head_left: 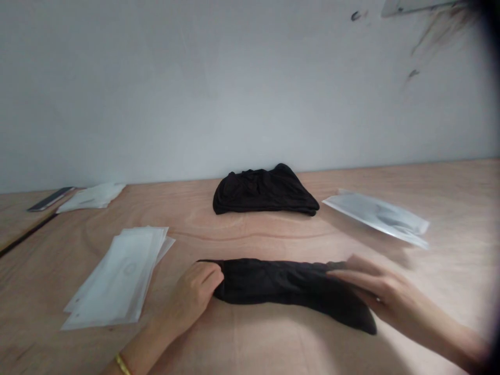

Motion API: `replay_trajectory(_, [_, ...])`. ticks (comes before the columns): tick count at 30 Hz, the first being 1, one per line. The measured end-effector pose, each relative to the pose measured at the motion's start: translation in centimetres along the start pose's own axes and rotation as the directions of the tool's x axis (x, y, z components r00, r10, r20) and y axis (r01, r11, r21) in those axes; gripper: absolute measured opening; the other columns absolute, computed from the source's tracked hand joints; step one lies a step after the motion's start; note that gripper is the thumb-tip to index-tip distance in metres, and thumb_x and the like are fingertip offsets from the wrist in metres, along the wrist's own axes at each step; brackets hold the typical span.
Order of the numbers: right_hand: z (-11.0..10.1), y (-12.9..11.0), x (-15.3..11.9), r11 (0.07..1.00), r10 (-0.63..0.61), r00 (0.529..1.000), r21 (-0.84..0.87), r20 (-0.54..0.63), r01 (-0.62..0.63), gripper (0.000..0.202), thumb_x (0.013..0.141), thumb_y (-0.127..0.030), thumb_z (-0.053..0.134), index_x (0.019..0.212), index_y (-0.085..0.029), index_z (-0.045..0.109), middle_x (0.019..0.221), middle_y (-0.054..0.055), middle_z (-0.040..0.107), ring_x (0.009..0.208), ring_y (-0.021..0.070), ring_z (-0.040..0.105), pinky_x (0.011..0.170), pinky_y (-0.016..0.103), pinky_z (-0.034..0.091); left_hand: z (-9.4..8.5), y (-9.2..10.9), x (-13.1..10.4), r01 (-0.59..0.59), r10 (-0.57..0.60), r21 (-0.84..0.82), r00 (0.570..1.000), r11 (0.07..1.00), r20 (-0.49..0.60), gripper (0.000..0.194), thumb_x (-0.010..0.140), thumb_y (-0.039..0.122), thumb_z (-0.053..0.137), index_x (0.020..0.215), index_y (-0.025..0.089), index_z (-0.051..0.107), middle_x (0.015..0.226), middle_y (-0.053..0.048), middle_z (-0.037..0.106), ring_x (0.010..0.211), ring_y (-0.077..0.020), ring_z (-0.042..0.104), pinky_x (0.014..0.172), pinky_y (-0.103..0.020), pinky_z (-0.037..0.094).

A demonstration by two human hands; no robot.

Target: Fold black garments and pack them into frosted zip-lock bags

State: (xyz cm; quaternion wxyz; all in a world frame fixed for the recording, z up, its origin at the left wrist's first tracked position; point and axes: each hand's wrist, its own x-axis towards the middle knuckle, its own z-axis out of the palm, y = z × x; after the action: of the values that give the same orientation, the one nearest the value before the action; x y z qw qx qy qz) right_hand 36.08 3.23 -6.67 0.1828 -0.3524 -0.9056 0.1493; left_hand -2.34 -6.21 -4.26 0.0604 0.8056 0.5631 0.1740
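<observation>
A long strip of folded black cloth [273, 281] stretches across the table between my hands. My left hand [197, 291] is closed on its left end, fingers curled over the edge. At the other side, my right hand [375, 286] grips the upper edge near the right end, with the thumb side hidden and the fingers slightly blurred. The cloth's right corner hangs down below that hand. Behind it lies a stack of similar black cloth [265, 192] against the wall. What garment the cloth belongs to I cannot tell.
Several frosted plastic bags [117, 276] lie fanned out at the left. A plastic bag with something greyish inside [378, 216] rests at the right. More white bags [91, 197] and a dark flat strip [50, 199] sit far left, by a gap in the wooden tabletop [242, 344].
</observation>
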Motion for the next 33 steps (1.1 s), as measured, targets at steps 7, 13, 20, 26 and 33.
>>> replay_trajectory(7, [2.1, -0.4, -3.3, 0.966, -0.014, 1.000, -0.257, -0.014, 0.010, 0.029, 0.082, -0.036, 0.065, 0.110, -0.036, 0.069, 0.100, 0.006, 0.069, 0.090, 0.0263, 0.063, 0.078, 0.043, 0.050, 1.9, -1.2, -2.1, -0.141, 0.148, 0.185, 0.989, 0.973, -0.024, 0.042, 0.088, 0.011, 0.049, 0.129, 0.019, 0.047, 0.122, -0.011, 0.062, 0.113, -0.0248, 0.058, 0.096, -0.043, 0.050])
replay_trajectory(13, [2.9, -6.8, 1.7, 0.971, -0.033, 0.987, -0.238, -0.157, -0.005, 0.052, 0.084, -0.036, 0.062, 0.133, -0.024, 0.052, 0.131, 0.011, 0.059, 0.113, 0.0319, 0.054, 0.090, 0.049, 0.045, 2.1, -1.3, 0.0, -0.270, 0.326, 0.356, 0.940, 0.895, -0.105, 0.031, 0.093, 0.004, 0.036, 0.107, 0.017, 0.061, 0.106, -0.009, 0.069, 0.102, -0.0229, 0.063, 0.091, -0.044, 0.050])
replay_trajectory(20, [8.7, -12.1, 2.9, 0.941, -0.288, 0.951, -0.218, -0.116, 0.258, 0.050, 0.082, -0.029, 0.062, 0.128, -0.011, 0.055, 0.129, 0.016, 0.061, 0.118, 0.0350, 0.055, 0.094, 0.052, 0.046, 1.9, 3.3, 2.3, -0.198, 0.301, 0.271, 0.856, 0.942, -0.421, 0.037, 0.090, 0.010, 0.053, 0.121, 0.030, 0.052, 0.124, -0.006, 0.058, 0.126, -0.0258, 0.047, 0.107, -0.053, 0.033])
replay_trajectory(26, [6.1, -11.8, -0.2, 0.999, -0.051, 0.979, 0.010, -0.198, 0.054, 0.011, 0.080, -0.020, 0.062, 0.090, -0.024, 0.059, 0.089, 0.005, 0.069, 0.077, 0.0213, 0.066, 0.064, 0.032, 0.057, 5.2, 6.3, 5.4, 0.212, -0.233, -0.278, 0.971, 0.937, -0.045, 0.069, 0.071, 0.020, 0.074, 0.129, 0.026, 0.037, 0.129, -0.013, 0.053, 0.119, -0.0326, 0.051, 0.096, -0.051, 0.043])
replay_trajectory(33, [6.0, -11.8, 0.4, 0.999, -0.041, 0.909, 0.007, -0.414, 0.048, 0.048, 0.071, -0.022, 0.068, 0.114, -0.020, 0.047, 0.101, 0.012, 0.067, 0.086, 0.0286, 0.064, 0.071, 0.041, 0.056, 3.9, 10.3, 2.9, 0.483, -0.303, -0.861, 0.854, 0.157, 0.424, 0.038, 0.075, 0.029, 0.068, 0.103, 0.024, 0.043, 0.101, -0.003, 0.057, 0.092, -0.0213, 0.060, 0.071, -0.031, 0.051])
